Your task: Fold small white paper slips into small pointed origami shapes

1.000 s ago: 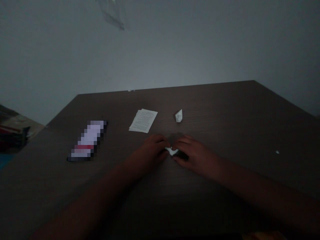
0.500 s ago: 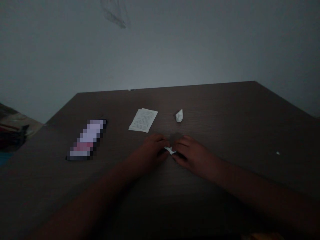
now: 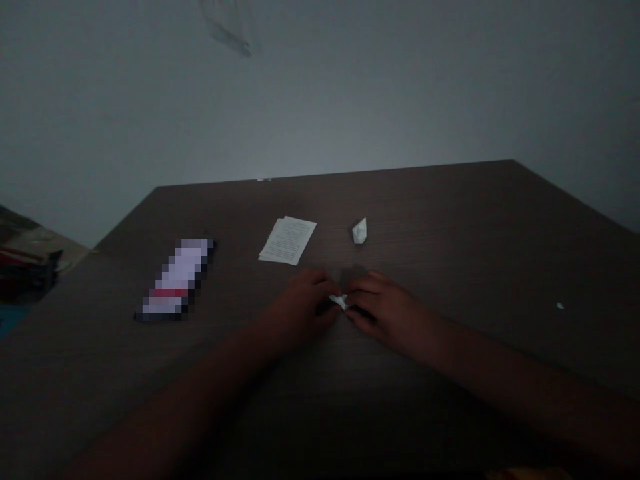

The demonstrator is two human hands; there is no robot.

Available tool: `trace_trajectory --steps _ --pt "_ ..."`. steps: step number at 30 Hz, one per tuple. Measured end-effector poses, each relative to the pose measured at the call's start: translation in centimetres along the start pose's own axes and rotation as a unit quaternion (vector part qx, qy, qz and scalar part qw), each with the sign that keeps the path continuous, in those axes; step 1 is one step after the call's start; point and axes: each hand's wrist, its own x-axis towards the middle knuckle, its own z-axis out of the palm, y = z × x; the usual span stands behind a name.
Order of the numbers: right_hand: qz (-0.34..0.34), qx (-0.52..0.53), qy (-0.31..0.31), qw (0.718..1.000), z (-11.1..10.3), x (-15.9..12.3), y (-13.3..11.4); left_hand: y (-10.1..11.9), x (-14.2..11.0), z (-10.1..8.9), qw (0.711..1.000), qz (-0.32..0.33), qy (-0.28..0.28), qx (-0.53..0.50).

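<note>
Between my fingertips is a small folded piece of white paper point(image 3: 339, 301), held low over the dark table. My left hand point(image 3: 306, 303) pinches it from the left, with the fingers curled. From the other side my right hand point(image 3: 383, 305) grips it between thumb and fingers. The fingers hide part of the paper, so its full shape cannot be made out. Just beyond my hands sits a folded paper piece point(image 3: 359, 231) with a pointed tip, shaped like a little boat.
A small stack of printed paper sheets point(image 3: 288, 241) lies beyond my left hand. Farther left rests a phone point(image 3: 177, 277) with a lit, blurred screen. A tiny paper scrap point(image 3: 560, 306) is at the right. The table point(image 3: 440, 200) meets a pale wall point(image 3: 350, 100) behind.
My right fingers have shifted slightly on the paper, closer to the left hand, and less of the paper shows between them. Other things on the table stay in place.
</note>
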Motion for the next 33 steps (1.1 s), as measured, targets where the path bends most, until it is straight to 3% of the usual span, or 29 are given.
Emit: trace_trajectory --steps 9,17,24,28,33 --pt "0.004 -0.005 -0.034 0.999 -1.8 -0.4 -0.8 0.4 0.3 -0.5 0.999 0.015 -0.032 0.002" --pt "0.003 -0.076 -0.067 0.995 -1.7 -0.7 -1.5 1.1 -0.4 0.6 0.993 0.036 -0.036 0.104" --pt "-0.01 -0.117 -0.072 0.99 -1.3 -1.0 -2.0 3.0 -0.2 0.6 0.992 -0.023 -0.044 0.119" --pt "-0.004 -0.057 -0.061 0.996 -1.6 -0.6 -1.4 3.5 0.0 0.4 0.991 -0.045 -0.043 0.119" --pt "0.015 0.064 -0.001 0.998 -1.7 0.2 1.2 1.9 -0.1 0.8 0.996 -0.012 -0.019 0.085"
